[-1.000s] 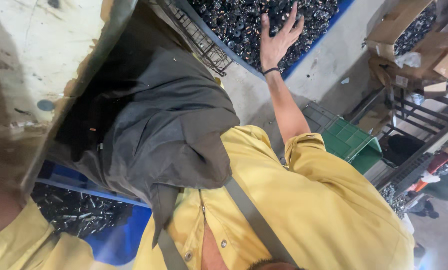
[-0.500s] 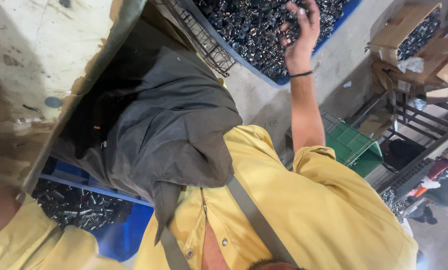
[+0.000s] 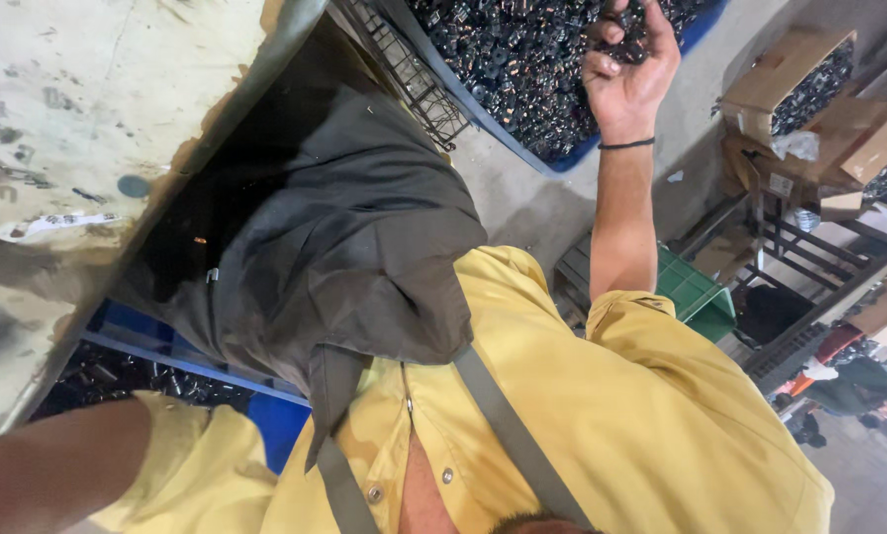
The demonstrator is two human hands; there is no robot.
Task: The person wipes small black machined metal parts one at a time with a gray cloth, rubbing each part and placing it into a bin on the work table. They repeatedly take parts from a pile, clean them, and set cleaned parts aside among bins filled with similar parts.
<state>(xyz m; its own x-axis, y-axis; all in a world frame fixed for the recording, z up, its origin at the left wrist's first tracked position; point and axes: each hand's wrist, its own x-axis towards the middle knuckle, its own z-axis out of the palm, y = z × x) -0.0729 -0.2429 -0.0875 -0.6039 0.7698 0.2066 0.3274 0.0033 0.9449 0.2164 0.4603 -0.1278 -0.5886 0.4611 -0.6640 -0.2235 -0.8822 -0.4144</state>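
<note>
head view: blue bin (image 3: 572,158) heaped with small dark metal parts (image 3: 508,59), top of frame. one hand (image 3: 629,74) over bin's near edge, fingers curled round handful of parts, grip mostly closed. judged step: scooping parts. arm stretches straight up from yellow shirt (image 3: 602,425), black band at wrist. other forearm (image 3: 57,465) far from bin, lower left; hand out of frame.
</note>
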